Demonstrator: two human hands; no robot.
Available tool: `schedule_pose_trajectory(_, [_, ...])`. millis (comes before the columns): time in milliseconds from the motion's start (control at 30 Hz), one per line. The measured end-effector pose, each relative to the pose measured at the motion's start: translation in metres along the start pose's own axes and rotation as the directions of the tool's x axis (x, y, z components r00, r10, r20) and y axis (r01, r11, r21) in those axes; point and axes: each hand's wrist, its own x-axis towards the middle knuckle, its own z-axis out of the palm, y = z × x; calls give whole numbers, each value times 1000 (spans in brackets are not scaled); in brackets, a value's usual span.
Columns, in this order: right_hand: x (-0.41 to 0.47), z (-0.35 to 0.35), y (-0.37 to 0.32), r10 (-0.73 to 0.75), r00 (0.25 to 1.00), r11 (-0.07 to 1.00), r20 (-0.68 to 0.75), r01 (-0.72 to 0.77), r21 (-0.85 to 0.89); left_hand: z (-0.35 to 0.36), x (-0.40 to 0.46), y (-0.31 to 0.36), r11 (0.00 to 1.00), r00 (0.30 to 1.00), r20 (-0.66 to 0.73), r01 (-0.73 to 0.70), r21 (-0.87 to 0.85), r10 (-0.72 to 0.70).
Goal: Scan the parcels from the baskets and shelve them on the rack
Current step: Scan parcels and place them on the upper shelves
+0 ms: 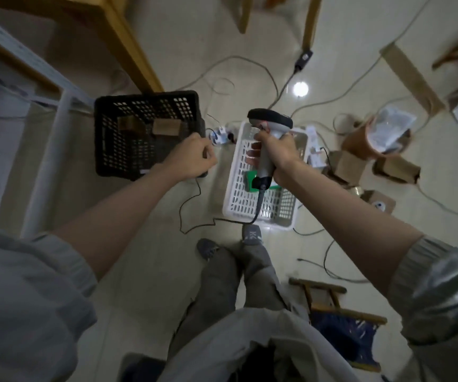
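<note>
— Where are your hands?
— Your right hand (276, 153) grips the barcode scanner (269, 133) above the white basket (261, 213); your left hand (192, 158) hangs fisted, empty, beside the black crate (106, 150) holding cardboard parcels (167, 127).
— Room?
— Bare floor (145, 244) between the baskets and your feet.

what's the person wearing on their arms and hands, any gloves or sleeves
No gloves: the left hand and right hand are bare, as are both forearms. Light grey sleeves with ribbed cuffs are pushed up towards the elbows. No watch, rings or markings show.
</note>
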Motion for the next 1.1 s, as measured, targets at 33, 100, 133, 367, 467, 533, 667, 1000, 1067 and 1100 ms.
schedule_pose_trajectory(33, [9, -16, 12, 18, 1000, 1000, -25, -18, 10, 18, 8, 9, 1000, 999, 46, -2, -5, 2])
schedule_pose_trajectory(100, [29, -44, 37, 56, 996, 997, -71, -52, 55, 54, 24, 22, 1000, 992, 129, -3, -9, 4])
schedule_pose_trajectory(133, [39, -58, 51, 86, 992, 993, -92, -78, 85, 72, 32, 27, 1000, 986, 169, 6, 3, -7])
schedule_pose_trajectory(367, [111, -120, 153, 273, 943, 950, -191, -233, 207, 194, 90, 18, 995, 946, 310, 91, 33, -97])
schedule_pose_trajectory(467, [151, -129, 197, 328, 924, 927, -195, -276, 253, 246, 118, -4, 991, 940, 315, 124, 46, -132])
schedule_pose_trajectory(533, [179, -130, 227, 342, 917, 922, -207, -285, 264, 280, 137, -21, 988, 934, 321, 146, 55, -156])
schedule_pose_trajectory(667, [237, -129, 285, 366, 898, 914, -246, -296, 278, 341, 179, -54, 990, 938, 317, 123, 73, -140])
schedule_pose_trajectory(1000, [354, -129, 382, 407, 890, 857, -204, -296, 422, 486, 276, -120, 998, 973, 226, 31, 58, -44])
schedule_pose_trajectory(1067, [371, -132, 395, 422, 888, 843, -183, -310, 441, 509, 301, -131, 998, 980, 194, 44, 50, -53])
schedule_pose_trajectory(1100, [379, -133, 401, 432, 885, 832, -174, -315, 457, 518, 315, -136, 996, 982, 179, 43, 73, -56])
